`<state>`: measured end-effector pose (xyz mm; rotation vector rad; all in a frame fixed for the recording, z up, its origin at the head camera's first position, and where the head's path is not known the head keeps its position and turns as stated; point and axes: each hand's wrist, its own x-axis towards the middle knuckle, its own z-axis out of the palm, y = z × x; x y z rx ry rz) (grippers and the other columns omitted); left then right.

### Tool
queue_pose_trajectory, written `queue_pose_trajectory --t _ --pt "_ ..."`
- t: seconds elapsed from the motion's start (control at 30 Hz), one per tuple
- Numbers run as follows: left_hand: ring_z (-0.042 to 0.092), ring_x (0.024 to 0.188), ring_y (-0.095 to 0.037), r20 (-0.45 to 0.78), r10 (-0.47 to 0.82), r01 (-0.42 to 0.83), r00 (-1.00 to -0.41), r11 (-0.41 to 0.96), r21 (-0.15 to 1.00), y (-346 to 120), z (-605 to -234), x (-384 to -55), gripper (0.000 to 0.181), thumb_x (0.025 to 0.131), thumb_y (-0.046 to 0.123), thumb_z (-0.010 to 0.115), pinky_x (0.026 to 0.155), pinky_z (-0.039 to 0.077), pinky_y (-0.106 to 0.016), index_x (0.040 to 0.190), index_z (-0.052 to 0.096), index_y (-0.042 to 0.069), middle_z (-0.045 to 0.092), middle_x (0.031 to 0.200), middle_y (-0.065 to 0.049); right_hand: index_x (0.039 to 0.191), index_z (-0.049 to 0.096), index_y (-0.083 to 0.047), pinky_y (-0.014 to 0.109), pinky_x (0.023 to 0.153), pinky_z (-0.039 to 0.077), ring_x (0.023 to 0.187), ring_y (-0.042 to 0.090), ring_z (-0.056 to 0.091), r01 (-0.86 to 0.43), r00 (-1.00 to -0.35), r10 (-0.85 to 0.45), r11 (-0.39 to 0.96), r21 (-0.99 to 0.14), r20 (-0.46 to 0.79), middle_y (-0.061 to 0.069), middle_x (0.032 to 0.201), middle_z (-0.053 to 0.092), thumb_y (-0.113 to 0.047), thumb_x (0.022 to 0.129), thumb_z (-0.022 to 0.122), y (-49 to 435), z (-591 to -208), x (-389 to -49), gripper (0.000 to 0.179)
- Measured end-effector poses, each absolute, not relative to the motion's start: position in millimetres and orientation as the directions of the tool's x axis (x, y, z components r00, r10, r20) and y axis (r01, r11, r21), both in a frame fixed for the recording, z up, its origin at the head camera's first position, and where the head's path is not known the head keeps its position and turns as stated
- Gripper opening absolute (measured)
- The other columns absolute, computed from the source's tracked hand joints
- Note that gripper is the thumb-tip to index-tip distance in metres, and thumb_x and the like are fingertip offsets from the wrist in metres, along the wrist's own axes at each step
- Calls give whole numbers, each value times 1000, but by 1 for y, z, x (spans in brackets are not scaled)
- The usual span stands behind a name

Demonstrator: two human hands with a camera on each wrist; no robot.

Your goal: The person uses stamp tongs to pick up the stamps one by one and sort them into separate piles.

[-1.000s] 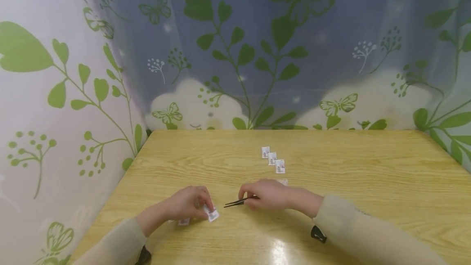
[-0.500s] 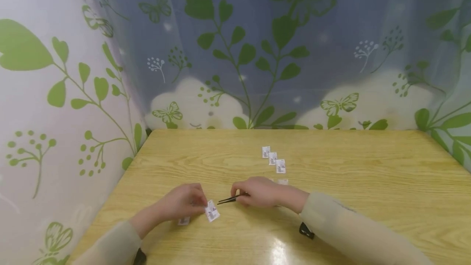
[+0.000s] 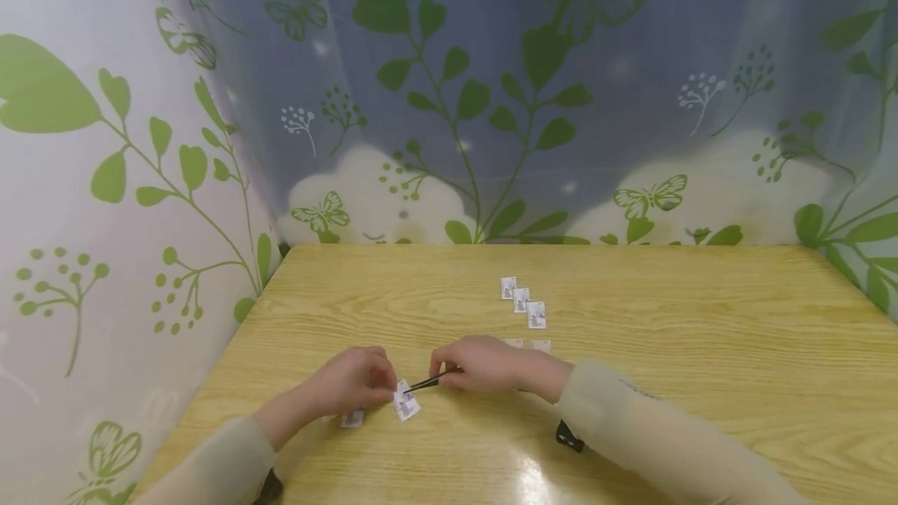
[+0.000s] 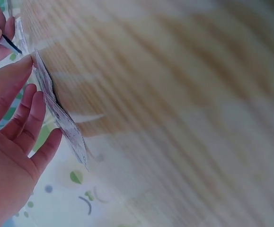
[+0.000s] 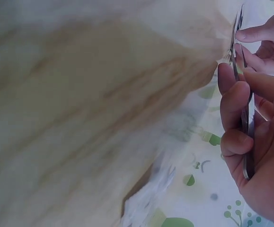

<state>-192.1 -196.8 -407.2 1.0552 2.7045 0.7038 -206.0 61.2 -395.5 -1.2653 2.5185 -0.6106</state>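
Observation:
My left hand [image 3: 354, 380] pinches the upper left edge of a small white square with grey print [image 3: 405, 407], which looks like a flat packet or card. In my right hand [image 3: 487, 365] is a pair of dark tweezers [image 3: 429, 383], gripped between thumb and fingers. Their tips point left and overlap the top of that square in the head view. The right wrist view shows the tweezers [image 5: 248, 127] lying along the palm. Below the left hand lies another printed square [image 3: 352, 418], partly covered. Overlapping squares [image 4: 63, 118] lie beside the left fingers in the left wrist view.
Three printed squares [image 3: 521, 300] lie in a stepped diagonal line farther back on the wooden table [image 3: 666, 318]. Two more squares [image 3: 541, 346] show partly behind the right hand. A patterned curtain [image 3: 449, 100] hangs behind the table and along its left side.
My right hand has moved left, bringing the tweezers' tips over the square. My left fingers have shifted back to its edge, leaving more of its print visible.

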Motion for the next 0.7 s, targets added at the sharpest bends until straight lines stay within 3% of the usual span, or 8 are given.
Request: queue_pose_trajectory --t 0.7 --pt "52 72 -4 32 690 616 -723 623 482 -198 -406 -194 5 83 16 77 66 45 -25 83 71 17 55 81 13 103 64 -18 24 63 43 64 5 50 -711 -603 -797 559 -428 -40 -13 70 55 -13 95 61 56 -395 -201 10"
